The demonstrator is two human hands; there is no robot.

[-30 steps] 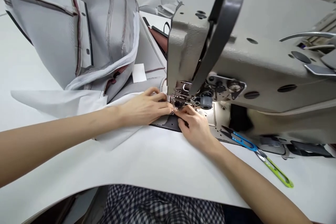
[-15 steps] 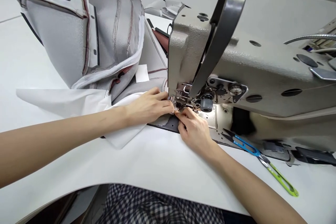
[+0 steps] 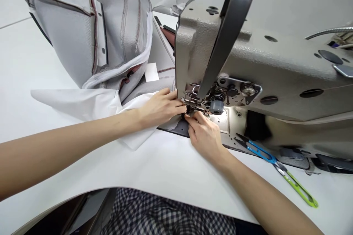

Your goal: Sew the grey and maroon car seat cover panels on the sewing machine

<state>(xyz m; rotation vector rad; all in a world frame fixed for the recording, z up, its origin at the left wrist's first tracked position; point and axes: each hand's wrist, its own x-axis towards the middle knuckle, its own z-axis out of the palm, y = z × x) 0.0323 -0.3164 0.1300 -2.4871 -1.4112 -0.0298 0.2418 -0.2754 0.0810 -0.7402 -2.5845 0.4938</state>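
Note:
At the needle area of a grey sewing machine, my two hands nearly meet at the fingertips. My left hand lies over the white fabric, its bent fingers closed on the fabric edge beside the presser foot. From the other side, my right hand has its thumb and fingers pinched together just in front of the foot; what lies between them is too small to make out. A bulky grey sewn cover with dark red seams and white edging stands to the left, joined to fabric running under my left hand.
Thread snips with blue and green handles lie right of my right hand. The machine's bent metal bar rises above the needle area. More grey fabric lies behind. The white table curves along its front edge.
Both hands stay by the presser foot, my left fingertips shifting slightly right. The whole view has moved a little; the cover and snips appear otherwise unmoved.

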